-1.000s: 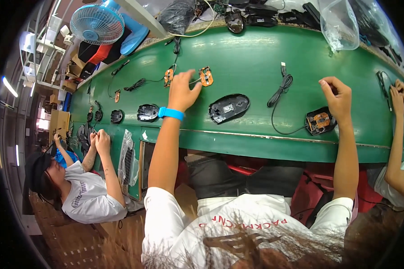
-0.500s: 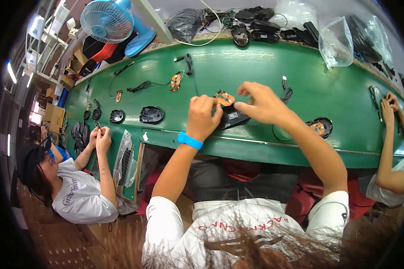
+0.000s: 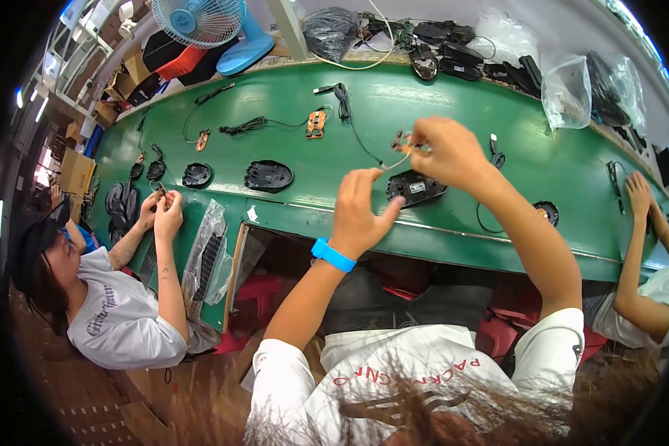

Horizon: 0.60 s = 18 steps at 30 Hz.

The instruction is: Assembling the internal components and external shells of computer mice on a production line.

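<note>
board (image 3: 404,144), small and orange, sits pinched between right hand (image 3: 450,152) thumb and fingers, near the far side of black mouse shell (image 3: 422,189). left hand (image 3: 360,209) has thumb spread away from fingers, beside the shell; can't tell if fingertips touch the cable (image 3: 342,97). probably best: grip board by its edges, leave slack in cable, keep shell steady so it doesn't slide on green table (image 3: 438,100).

I have the left hand (image 3: 360,212) nearer, its thumb spread away from bent fingers; I have the right hand (image 3: 451,152) farther out, pointing left, thumb and fingers pinched.
</note>
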Each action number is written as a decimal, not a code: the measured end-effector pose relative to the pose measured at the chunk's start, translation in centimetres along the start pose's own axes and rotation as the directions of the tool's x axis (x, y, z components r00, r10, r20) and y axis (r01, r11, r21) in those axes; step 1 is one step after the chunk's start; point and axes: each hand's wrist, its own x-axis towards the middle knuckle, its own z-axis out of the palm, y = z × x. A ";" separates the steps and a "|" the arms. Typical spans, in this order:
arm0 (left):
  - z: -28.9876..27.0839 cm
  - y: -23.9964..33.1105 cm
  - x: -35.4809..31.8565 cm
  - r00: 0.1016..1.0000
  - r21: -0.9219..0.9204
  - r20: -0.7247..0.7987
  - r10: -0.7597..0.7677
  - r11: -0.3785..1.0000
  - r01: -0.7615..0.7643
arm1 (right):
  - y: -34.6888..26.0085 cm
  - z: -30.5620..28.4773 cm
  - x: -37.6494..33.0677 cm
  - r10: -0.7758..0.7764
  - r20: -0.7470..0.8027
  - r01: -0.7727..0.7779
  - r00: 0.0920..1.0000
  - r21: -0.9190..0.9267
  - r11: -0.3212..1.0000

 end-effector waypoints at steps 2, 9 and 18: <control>0.6 0.3 -0.3 0.999 0.006 0.033 0.018 1.000 -0.018 | -0.1 -1.5 -1.0 0.005 -0.123 -0.014 0.992 -0.067 0.998; 3.0 0.5 -0.4 0.981 -0.029 0.177 0.078 0.997 -0.074 | 2.1 -2.9 -4.7 -0.153 -0.339 0.110 0.928 -0.143 0.984; 4.3 -0.1 5.0 0.948 0.169 0.028 0.316 0.933 -0.316 | 2.9 -4.7 -9.1 -0.199 -0.416 0.155 0.887 -0.136 0.978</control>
